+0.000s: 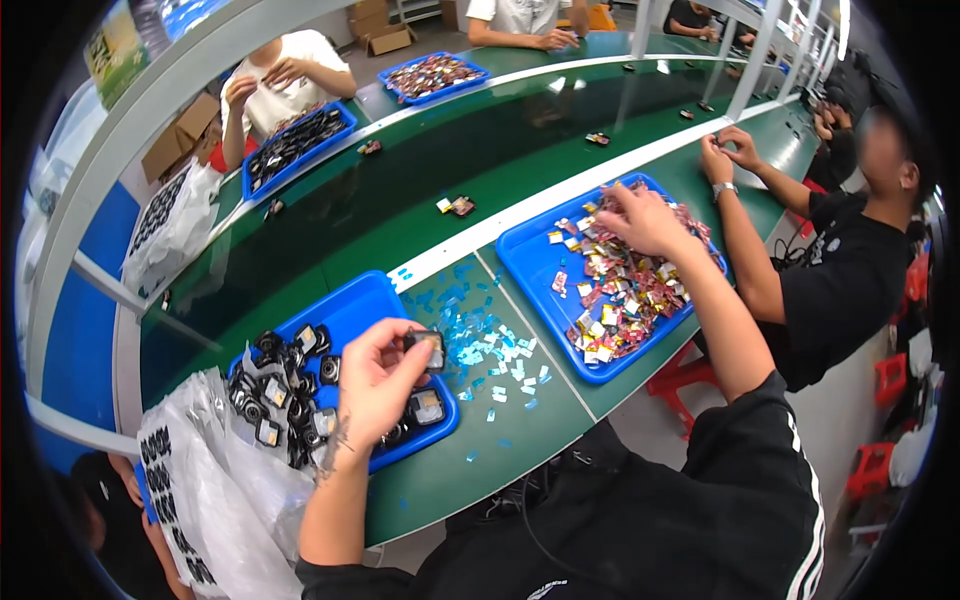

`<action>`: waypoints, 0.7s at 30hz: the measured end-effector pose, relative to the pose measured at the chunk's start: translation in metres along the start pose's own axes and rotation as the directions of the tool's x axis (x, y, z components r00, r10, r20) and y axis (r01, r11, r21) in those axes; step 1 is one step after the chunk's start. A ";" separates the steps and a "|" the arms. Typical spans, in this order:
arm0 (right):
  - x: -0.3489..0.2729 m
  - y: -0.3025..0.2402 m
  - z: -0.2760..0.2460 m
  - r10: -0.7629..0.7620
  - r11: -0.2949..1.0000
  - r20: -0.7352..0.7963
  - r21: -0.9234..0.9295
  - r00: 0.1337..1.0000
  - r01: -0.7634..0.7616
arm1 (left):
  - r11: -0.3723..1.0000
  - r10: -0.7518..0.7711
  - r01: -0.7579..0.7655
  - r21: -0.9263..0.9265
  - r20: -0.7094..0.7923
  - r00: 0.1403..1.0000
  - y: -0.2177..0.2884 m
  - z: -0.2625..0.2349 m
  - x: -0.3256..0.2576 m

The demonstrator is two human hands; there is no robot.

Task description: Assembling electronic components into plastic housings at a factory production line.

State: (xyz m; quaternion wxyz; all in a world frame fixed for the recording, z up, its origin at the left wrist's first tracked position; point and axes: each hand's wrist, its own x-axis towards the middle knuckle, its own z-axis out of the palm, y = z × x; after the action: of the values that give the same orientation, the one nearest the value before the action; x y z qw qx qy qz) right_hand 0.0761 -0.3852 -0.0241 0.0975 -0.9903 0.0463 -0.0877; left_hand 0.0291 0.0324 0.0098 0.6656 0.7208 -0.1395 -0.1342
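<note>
My left hand (378, 380) pinches a small black square part (425, 347) over a blue tray (355, 305) that holds several of the same black parts. Stretched out to the right, my right hand (640, 218) rests with fingers spread in a pile of small red, gold and white pieces (625, 290) inside a second blue tray (530, 270). Between the two trays, light blue film scraps (485, 345) litter the green bench (450, 470).
A dark green conveyor belt (400, 190) with a few small parts runs beyond the trays. A clear plastic bag (215, 480) of black parts lies at lower left. A person in black (840, 260) works at my right; others sit across with blue trays.
</note>
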 end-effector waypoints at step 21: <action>-0.055 -0.060 0.013 -0.290 0.956 -0.509 -0.120 0.810 0.267 | 0.831 0.503 -0.466 0.304 -0.054 0.862 -0.057 0.064 -0.056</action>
State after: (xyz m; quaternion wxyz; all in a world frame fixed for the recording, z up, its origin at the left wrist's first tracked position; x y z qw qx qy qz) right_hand 0.0288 -0.3178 -0.0339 0.0461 -0.9270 -0.0726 -0.3651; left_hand -0.0455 -0.0013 -0.0517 0.5764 0.7558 -0.2912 0.1083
